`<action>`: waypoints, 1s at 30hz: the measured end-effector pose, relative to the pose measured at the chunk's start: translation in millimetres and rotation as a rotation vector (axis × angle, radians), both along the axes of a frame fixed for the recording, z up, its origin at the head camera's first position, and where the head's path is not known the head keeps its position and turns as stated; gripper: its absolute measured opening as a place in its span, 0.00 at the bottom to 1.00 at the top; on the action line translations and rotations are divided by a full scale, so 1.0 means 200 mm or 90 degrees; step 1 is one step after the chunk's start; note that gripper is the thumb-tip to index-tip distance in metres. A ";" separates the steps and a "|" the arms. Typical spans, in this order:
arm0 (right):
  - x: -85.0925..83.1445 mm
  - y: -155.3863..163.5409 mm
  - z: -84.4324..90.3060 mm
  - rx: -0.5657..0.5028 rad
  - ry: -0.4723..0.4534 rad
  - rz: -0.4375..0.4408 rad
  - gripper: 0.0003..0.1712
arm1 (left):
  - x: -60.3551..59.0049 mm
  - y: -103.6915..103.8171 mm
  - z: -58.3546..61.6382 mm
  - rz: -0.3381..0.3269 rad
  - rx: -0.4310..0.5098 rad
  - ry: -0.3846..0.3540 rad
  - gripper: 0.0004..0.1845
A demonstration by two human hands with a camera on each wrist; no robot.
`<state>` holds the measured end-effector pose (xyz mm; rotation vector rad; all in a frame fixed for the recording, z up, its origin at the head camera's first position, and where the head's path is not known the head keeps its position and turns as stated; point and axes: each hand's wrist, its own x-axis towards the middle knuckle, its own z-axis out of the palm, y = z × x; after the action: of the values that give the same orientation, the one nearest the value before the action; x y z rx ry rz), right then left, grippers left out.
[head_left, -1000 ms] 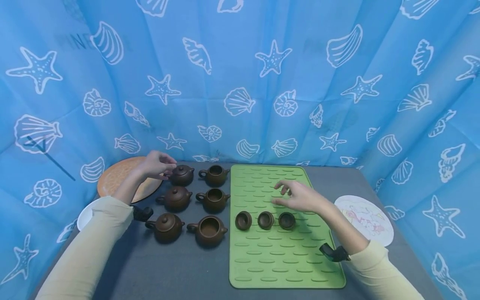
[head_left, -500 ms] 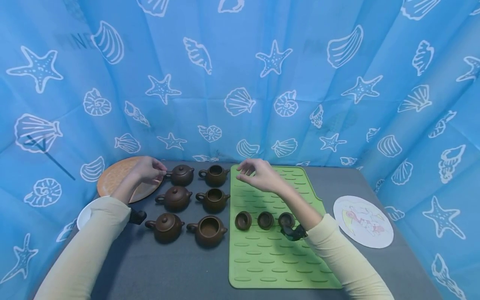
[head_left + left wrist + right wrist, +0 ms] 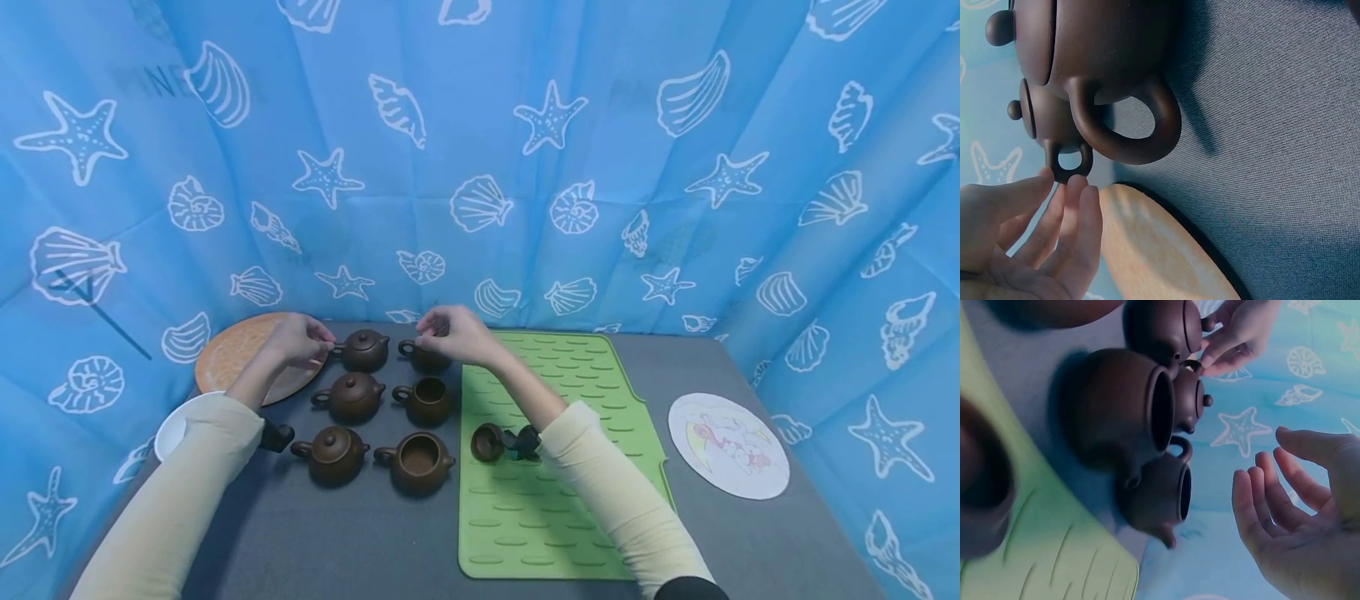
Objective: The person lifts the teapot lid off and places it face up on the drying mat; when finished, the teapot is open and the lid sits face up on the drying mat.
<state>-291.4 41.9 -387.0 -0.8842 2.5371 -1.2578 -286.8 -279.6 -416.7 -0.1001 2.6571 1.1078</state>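
Note:
My left hand (image 3: 291, 343) pinches the handle of the far lidded brown teapot (image 3: 365, 351) between thumb and fingertips; the teapot sits on the table. In the left wrist view, the fingertips are at the bottom of its handle loop (image 3: 1072, 174). My right hand (image 3: 459, 335) hovers over the far lidless teapot (image 3: 429, 360), partly covering it, with relaxed fingers spread from the thumb and nothing between them. Nearer stand two more lidded teapots (image 3: 352, 397) and two more lidless ones (image 3: 418, 463). One small brown lid (image 3: 487, 442) lies upside down on the green mat (image 3: 517, 533).
A round orange-brown board (image 3: 232, 350) and a white bowl (image 3: 171, 432) are at the left, partly behind the left arm. A white oval plate with a drawing (image 3: 727, 446) lies at the right. A blue shell-patterned curtain (image 3: 480, 167) rises behind the table.
My right hand has moved left from over the green mat to the far lidless teapot, its arm now covering two lids. My left hand has shifted slightly back and taken hold of the teapot's handle.

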 end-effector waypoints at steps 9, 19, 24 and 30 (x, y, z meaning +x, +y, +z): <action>-0.08 -0.20 -0.01 -0.048 -0.099 -0.007 0.17 | -0.01 0.01 -0.01 -0.007 -0.005 0.011 0.13; -0.13 -0.40 -0.11 -0.097 -0.225 -0.032 0.19 | -0.02 -0.01 -0.03 0.002 -0.009 0.010 0.13; -0.12 -0.46 -0.17 -0.117 -0.252 -0.060 0.18 | -0.02 -0.01 -0.04 0.003 -0.011 0.013 0.13; -0.10 -0.52 -0.21 -0.106 -0.249 -0.095 0.18 | -0.01 -0.02 -0.03 -0.002 0.004 0.017 0.13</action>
<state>-311.8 -61.7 -428.6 -0.4262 2.2440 -1.5309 -289.6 -282.9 -423.6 -0.0801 2.6769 1.1240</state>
